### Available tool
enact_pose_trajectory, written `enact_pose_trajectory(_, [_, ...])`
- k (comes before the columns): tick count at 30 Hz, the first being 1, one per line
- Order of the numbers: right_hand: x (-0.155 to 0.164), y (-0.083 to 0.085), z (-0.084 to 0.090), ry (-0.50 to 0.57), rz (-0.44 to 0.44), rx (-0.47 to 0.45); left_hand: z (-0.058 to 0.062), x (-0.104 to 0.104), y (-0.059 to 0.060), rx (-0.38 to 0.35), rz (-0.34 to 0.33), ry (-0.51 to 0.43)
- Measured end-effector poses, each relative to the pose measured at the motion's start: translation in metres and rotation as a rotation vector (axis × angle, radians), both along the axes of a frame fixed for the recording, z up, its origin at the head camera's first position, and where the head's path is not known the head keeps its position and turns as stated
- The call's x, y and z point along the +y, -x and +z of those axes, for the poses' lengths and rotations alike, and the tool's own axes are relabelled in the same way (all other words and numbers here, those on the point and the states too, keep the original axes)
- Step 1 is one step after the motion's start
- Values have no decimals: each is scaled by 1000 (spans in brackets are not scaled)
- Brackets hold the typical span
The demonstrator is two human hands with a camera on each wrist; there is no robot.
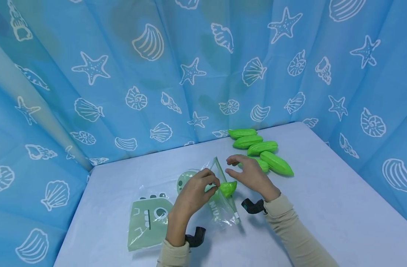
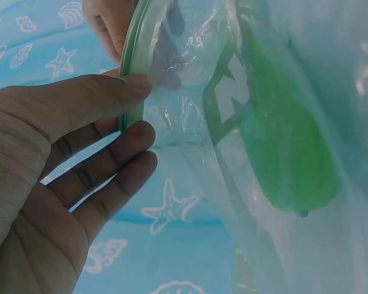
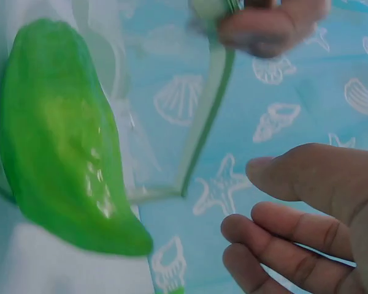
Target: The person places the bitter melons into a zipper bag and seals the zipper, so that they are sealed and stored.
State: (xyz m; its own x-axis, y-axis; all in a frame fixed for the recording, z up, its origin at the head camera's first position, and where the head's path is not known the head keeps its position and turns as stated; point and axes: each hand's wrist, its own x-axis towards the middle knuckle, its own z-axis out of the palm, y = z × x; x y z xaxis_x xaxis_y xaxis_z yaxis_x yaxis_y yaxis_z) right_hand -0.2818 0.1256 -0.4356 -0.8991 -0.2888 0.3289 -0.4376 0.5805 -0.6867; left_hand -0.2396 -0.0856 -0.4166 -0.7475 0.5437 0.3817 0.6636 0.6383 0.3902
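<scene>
My left hand (image 1: pixel 212 182) pinches the green zip rim (image 2: pixel 130 92) of a clear plastic bag (image 1: pixel 223 212) between thumb and fingers and holds its mouth up. A bright green ridged toy gourd (image 1: pixel 228 188) lies in the bag's mouth; in the left wrist view the gourd (image 2: pixel 288 153) shows through the plastic, and it (image 3: pixel 61 159) fills the left of the right wrist view. My right hand (image 1: pixel 228 166) hovers just right of the bag with relaxed fingers (image 3: pixel 276 223), holding nothing. The bag's rim (image 3: pixel 202 128) stands just beyond them.
Several more green toy gourds (image 1: pixel 261 147) lie in a row at the back of the pale table (image 1: pixel 323 207), behind my right hand. A flat green bag with a dinosaur print (image 1: pixel 146 222) lies at the left. Blue seashell curtains (image 1: pixel 190 74) enclose the table.
</scene>
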Motion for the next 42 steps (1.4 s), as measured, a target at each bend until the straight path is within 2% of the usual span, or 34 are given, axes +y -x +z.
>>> enact_pose_trajectory(6, [16, 5, 2, 2, -76, 23, 1, 0, 1, -1, -5, 3])
enact_pose_trajectory(16, [43, 12, -1, -30, -151, -8, -1, 0, 1, -17, 0, -8])
enact_pose_trajectory(24, [73, 19, -9, -80, -302, -31, 0, -1, -1, -12, 0, -10])
enact_pose_trajectory(30, [93, 22, -16, -135, -398, -97, 0, 0, -1, -12, 3, -9])
enact_pose_trajectory(38, [110, 24, -27, -189, -439, -217, -2, 1, -2, -20, 13, 1])
enact_pose_trajectory(42, [118, 25, -33, -195, -472, -238, -1, 1, -2, -18, 15, 5])
